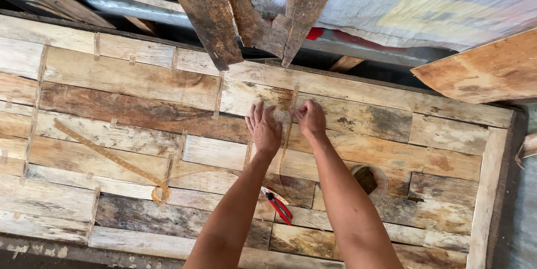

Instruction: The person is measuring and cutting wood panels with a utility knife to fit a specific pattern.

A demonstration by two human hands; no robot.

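Landmark: the red-handled pliers (278, 206) lying on the plank panel (134, 78); every place below is told from them.

Panel: pale and dark weathered boards laid side by side, their long axes running left to right, filling most of the view under the pliers.

Pliers: closest to me, between the two forearms, handles pointing down and to the right, nose up and to the left.

Tape roll (370, 179): just right of the pliers, past the right forearm, lying flat with its open core facing up.

Loose strip (109, 157): well left of the pliers, a long tan band slanting from upper left down to lower right, ending in a small loop near the pliers' level.

Clear tape strip (288, 134): beyond the pliers, nearly upright on the boards, its long axis running away from me, crossing the plank seams; its top end lies between the hands.

Left hand (264, 128): beyond the pliers and slightly left, palm down, fingers spread flat on the wood, touching the tape's upper end.

Right hand (310, 118): beyond the pliers and slightly right, fingers curled together, tips pressed on the same tape end; whether they pinch it I cannot tell.

Far edge: dark split boards (251, 11) and a grey sheet (436, 0) lean farthest beyond the pliers.
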